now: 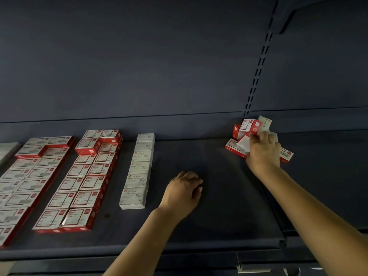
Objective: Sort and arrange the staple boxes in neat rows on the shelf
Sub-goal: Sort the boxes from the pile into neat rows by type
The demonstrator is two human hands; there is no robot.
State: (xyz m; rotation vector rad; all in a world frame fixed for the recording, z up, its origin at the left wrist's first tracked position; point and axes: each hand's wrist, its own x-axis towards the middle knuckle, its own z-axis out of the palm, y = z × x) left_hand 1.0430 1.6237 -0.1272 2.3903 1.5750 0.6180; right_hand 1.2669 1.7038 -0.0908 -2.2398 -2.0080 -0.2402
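From the head camera I look down on a dark shelf (219,196) with both of my bare hands out over it. My right hand (263,151) reaches to the far right, onto a loose heap of staple boxes (250,127) piled near the shelf's back wall, beside the slotted upright (256,76). Its fingers curl down over a white box in the heap, so the grip reads as closing on that box, though the fingertips are partly hidden behind the cardboard. One red-and-white box (250,126) sits tilted on top of the heap, a white box printed STAPLES (265,122) leans behind it, and a flat red-edged box (235,148) lies at the bottom, touching the shelf. My left hand (184,191) rests on bare shelf in the middle, well apart from the heap, fingers loosely curled and holding nothing. To its left runs a single straight row of white paper clip boxes (137,172), front to back. Further left lie double rows of red-edged boxes (83,182), with two or three stacked unevenly near the back, and another block of red-edged boxes (29,176) reaches the left edge of view.
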